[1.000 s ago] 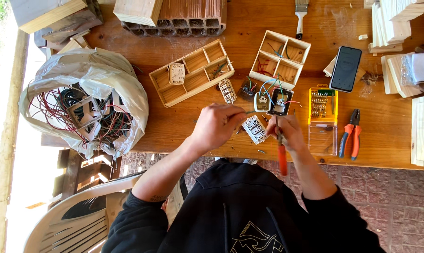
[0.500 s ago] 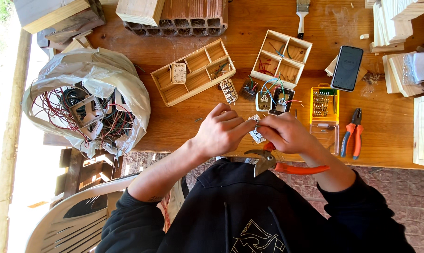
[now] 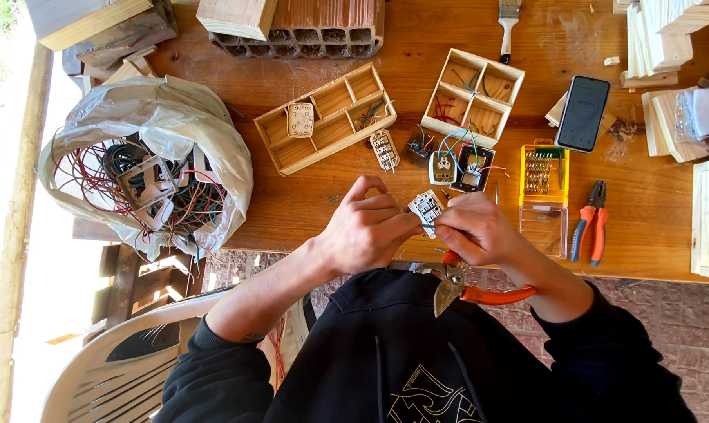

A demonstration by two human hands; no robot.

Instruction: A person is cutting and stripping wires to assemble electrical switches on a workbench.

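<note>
Head view: white switch module (image 3: 426,210) pinched between both hands' fingers (image 3: 401,221).

Two hands: left hand (image 3: 366,231), right hand (image 3: 476,231). One small white switch module (image 3: 426,210) between fingers. One orange-handled cutter (image 3: 472,288). One pair of orange-and-blue pliers (image 3: 589,219). Two wooden divider trays: long tray (image 3: 327,117), square tray (image 3: 472,95). One black phone (image 3: 582,113). One yellow bit case (image 3: 544,168). One paintbrush (image 3: 508,23). One plastic bag of wires (image 3: 147,164). One white plastic chair (image 3: 112,368).
</note>
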